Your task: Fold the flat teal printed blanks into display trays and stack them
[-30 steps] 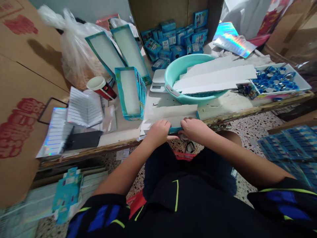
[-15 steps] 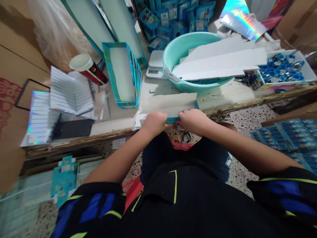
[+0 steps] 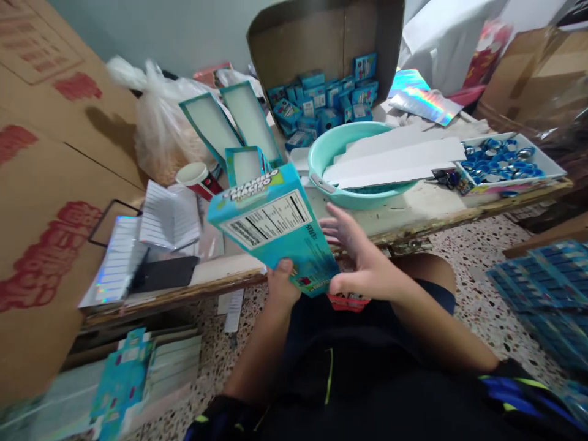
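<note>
A turquoise cardboard box [image 3: 280,229], printed with a nutrition table, is tilted up above the front of the workbench. My left hand [image 3: 283,285] grips its lower edge, thumb on the printed side and fingers hidden behind. Beside the box's right end is my right hand [image 3: 361,260], fingers spread and thumb near the lower corner; whether it touches the box I cannot tell. Behind the held box stands another open turquoise box [image 3: 243,164], partly covered by it. Two long trays with pale insides [image 3: 250,119] lean farther back.
A turquoise basin [image 3: 362,199] holds flat white card pieces [image 3: 399,160]. To its right lies a white box [image 3: 546,171] of blue-and-silver pieces. A large carton [image 3: 321,37] with small blue boxes stands behind. A red cup [image 3: 202,180] and dark phone-like slab [image 3: 168,274] are left.
The box has risen from the bench edge and turned, so its printed side faces me. My right hand has let go and spread its fingers. The view has tilted upward.
</note>
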The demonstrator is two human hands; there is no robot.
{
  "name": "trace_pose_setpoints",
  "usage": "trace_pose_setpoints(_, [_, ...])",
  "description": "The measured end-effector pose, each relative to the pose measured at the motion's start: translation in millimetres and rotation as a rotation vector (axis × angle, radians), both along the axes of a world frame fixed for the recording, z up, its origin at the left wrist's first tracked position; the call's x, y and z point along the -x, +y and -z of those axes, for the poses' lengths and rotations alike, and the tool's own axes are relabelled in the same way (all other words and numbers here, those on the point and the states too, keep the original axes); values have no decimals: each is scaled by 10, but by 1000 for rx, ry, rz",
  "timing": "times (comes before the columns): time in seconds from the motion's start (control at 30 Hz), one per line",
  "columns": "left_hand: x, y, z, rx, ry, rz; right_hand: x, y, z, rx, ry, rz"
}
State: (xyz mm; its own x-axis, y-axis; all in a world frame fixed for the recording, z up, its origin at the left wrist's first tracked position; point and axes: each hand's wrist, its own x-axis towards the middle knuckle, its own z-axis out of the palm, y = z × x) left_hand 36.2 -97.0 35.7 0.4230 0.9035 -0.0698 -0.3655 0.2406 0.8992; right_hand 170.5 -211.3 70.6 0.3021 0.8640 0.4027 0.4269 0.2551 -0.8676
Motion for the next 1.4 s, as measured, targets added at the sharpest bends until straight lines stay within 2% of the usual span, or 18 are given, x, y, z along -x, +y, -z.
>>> trace_pose_setpoints(0.13, [-34, -224, 5, 58, -90, 123, 131, 103, 34, -9, 220, 55])
trace_pose_setpoints(0.27, [44, -317, 63, 54, -103, 162, 119, 26, -26, 66, 373, -53])
trace_pose_setpoints(0.33, [42, -287, 104, 32, -73, 223, 124, -37, -59, 40, 394, -51])
trace_pose_setpoints(0.43, [-12, -126, 123, -19, -18, 338, 133, -111, -70, 29, 331, 61])
trace_pose_setpoints(0.5, [-11, 35, 78, -127, 6, 265, 107, -136, -50, 84, 192, 154])
trace_pose_setpoints(0.57, [76, 192, -29, -375, 42, -11, 43, -141, -30, 198, -87, 252])
trace_pose_setpoints(0.63, [235, 302, -191, -790, 162, -293, -38, -127, -37, 337, -442, 295])
trace_pose_setpoints(0.67, [315, 335, -284, -1041, 267, -348, -74, -113, -56, 393, -603, 296])
trace_pose_setpoints(0.7, [379, 356, -377, -1293, 388, -326, -102, -93, -86, 429, -738, 288])
trace_pose_setpoints(0.77, [417, 385, -524, -1692, 614, -114, -126, -27, -158, 460, -925, 251])
trace_pose_setpoints(0.83, [326, 438, -566, -1871, 797, 133, -117, 79, -200, 476, -1022, 200])
trace_pose_setpoints(0.9, [168, 533, -474, -1901, 965, 332, -102, 213, -158, 514, -1065, 132])
trace_pose_setpoints(1.0, [-11, 681, -168, -1861, 1192, 603, -134, 395, 66, 612, -1044, 29])
trace_pose_setpoints(1.07, [-44, 724, 47, -1808, 1274, 717, -199, 462, 248, 660, -969, -28])
trace_pose_setpoints(1.13, [-34, 720, 202, -1729, 1292, 731, -267, 477, 387, 665, -902, -57])
trace_pose_setpoints(1.2, [-18, 701, 276, -1617, 1258, 682, -304, 456, 459, 638, -887, -66])
trace_pose_setpoints(1.3, [-29, 699, 274, -1475, 1205, 658, -283, 419, 478, 610, -908, -64])
trace_pose_setpoints(1.4, [-60, 729, 233, -1466, 1197, 723, -227, 403, 476, 612, -918, -67])
